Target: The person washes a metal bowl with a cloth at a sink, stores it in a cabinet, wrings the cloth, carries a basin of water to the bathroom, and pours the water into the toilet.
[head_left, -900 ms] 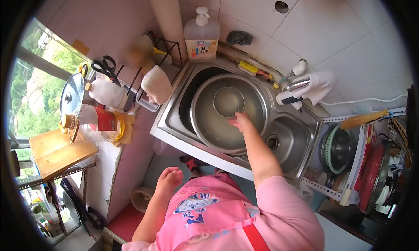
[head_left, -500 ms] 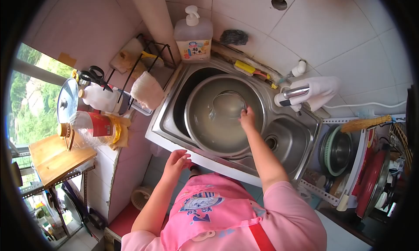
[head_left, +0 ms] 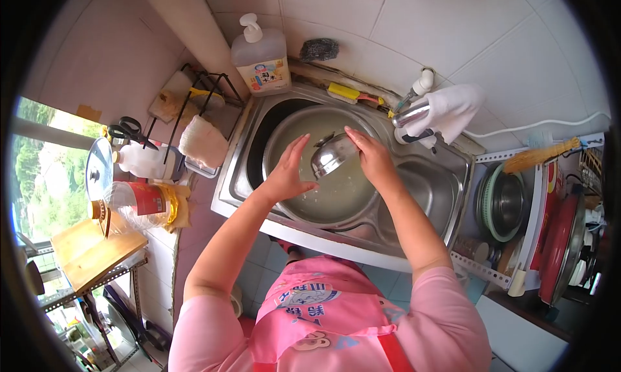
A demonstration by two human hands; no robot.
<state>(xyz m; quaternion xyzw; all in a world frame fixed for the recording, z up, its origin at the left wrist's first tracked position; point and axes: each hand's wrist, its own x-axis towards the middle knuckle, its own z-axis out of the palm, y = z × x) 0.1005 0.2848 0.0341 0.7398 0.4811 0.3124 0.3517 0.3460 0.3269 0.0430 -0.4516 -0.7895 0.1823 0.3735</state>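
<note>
Hands, two: the right hand (head_left: 374, 160) gripped one tilted steel bowl (head_left: 334, 156) over one large steel basin (head_left: 312, 218) of cloudy water; the left hand (head_left: 283, 178) was spread wide above the basin. Beyond the basin: one pump bottle (head_left: 261, 63) stood, one yellow brush (head_left: 343, 92) lay. Right of the basin, one white towel (head_left: 454, 113) draped one faucet (head_left: 410, 116).
</note>
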